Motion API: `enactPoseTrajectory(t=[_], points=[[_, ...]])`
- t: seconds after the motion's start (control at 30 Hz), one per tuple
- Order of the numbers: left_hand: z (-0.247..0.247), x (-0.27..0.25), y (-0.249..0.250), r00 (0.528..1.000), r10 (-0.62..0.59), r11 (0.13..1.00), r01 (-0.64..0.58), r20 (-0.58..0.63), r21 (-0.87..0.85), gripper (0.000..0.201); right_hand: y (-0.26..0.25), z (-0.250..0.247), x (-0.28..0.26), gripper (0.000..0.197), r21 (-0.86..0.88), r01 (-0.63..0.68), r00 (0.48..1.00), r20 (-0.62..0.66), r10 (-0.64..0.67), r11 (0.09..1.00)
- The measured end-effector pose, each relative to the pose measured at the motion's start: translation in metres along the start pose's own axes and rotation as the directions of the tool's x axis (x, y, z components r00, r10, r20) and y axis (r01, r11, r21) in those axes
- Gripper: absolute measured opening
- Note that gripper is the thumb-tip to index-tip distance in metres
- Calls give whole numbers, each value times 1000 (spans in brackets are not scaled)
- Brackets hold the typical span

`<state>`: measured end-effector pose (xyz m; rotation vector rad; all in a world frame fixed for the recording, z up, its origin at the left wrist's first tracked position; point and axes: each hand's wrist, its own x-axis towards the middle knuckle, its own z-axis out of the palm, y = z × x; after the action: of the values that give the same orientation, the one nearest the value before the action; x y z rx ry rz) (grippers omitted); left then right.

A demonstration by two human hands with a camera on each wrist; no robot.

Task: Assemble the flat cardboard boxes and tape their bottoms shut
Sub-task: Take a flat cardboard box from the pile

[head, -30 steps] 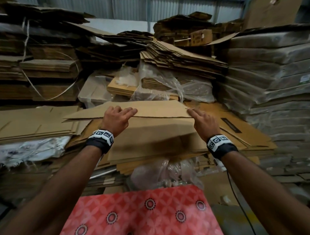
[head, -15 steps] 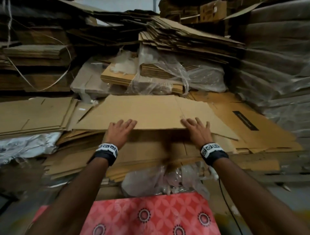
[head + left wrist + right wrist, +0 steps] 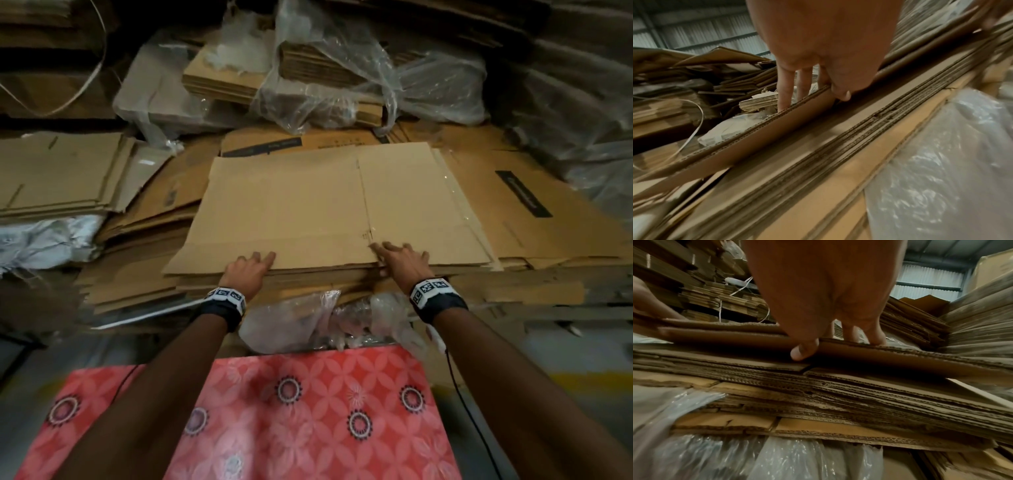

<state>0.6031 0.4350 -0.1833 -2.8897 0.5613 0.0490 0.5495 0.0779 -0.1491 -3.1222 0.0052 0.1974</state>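
- At the near edge of the stack of flattened cardboard (image 3: pixel 219 284), your left hand (image 3: pixel 248 272) and right hand (image 3: pixel 404 263) both held the top flat box (image 3: pixel 308 209), fingers (image 3: pixel 265 257) laid over its upper face and thumbs tucked beneath, as both wrist views showed.
- The flat box lay level on the stack, in front of you, beyond the red patterned cloth (image 3: pixel 308 411).
- To do this pick well, I judged you needed to grip only the one sheet: the edges below sat tight against it, so a thumb set too deep could drag a second box along.
- Lifting both sides evenly looked wise; the centre crease (image 3: pixel 363 198) could let the panel fold.
- The loose plastic wrap (image 3: pixel 301 318) just below the stack could snag your wrists.
- Compared with a second ago, the sheet had dropped from a raised, tilted position to lying flat, and your hands had moved closer to its near edge.
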Motion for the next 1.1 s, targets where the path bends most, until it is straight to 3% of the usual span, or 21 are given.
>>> enactPoseTrajectory(t=[0.13,0.3,0.4,0.53,0.67,0.9,1.0,1.1], points=[[15,-2,1,999,25,1000,-25,-21,-10,72,6,11,-1,81,18,8,1000,-2,-8,1000],[21,-2,-1,995,68,996,-71,-71,-47,58,13,20,1,81,-3,-16,999,-37,16,1000],[23,-6,-1,997,46,980,-58,-70,-193,57,15,17,-2,77,-36,-35,995,-99,31,999],[24,-15,-3,1000,21,915,-23,-9,-404,65,5,15,-15,66,57,-57,979,-193,67,997],[3,-31,6,1000,4,848,-18,-28,-529,54,-16,10,-40,64,126,-55,973,-215,81,991],[-22,-100,40,976,30,752,-165,-218,-638,40,-51,-6,-119,55,213,-50,954,-279,110,976],[-22,-152,52,965,57,698,-223,-257,-680,38,-65,3,-170,58,324,-27,932,-335,141,946],[-16,-213,68,959,53,606,-254,-280,-754,35,-83,16,-241,47,458,-46,906,-355,230,888]])
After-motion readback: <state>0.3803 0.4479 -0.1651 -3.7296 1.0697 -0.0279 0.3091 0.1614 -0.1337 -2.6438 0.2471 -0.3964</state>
